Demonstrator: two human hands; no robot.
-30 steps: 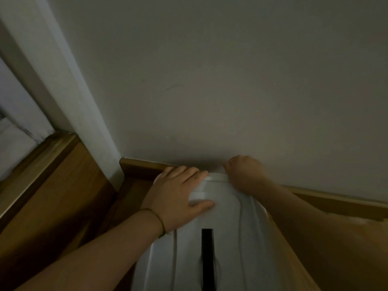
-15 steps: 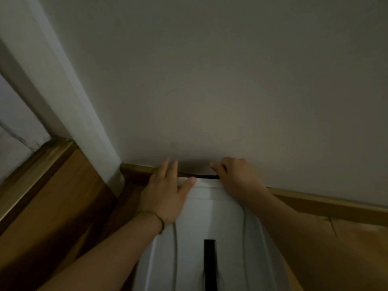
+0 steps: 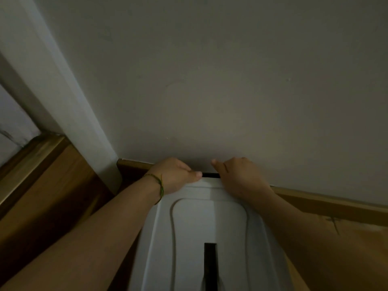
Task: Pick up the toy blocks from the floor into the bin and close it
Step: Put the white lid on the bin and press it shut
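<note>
A white bin lid [image 3: 210, 219] with a dark slot in its middle covers the bin, which stands against the wall. My left hand [image 3: 174, 175] grips the lid's far left edge, fingers curled over the rim and thumb lying on top. My right hand [image 3: 237, 175] grips the far right part of the same edge, fingers curled over it. A thin dark gap shows between my two hands along the far rim. No toy blocks are in sight; the bin's inside is hidden under the lid.
A plain grey wall [image 3: 210, 91] rises right behind the bin, with a wooden skirting board [image 3: 327, 204] along its foot. A white door frame [image 3: 69, 106] stands at the left. Wooden floor [image 3: 52, 196] lies to the left of the bin.
Both hands slid from the lid's top to its far edge and curled over the rim. The lid came down flatter, and my view moved closer over the bin.
</note>
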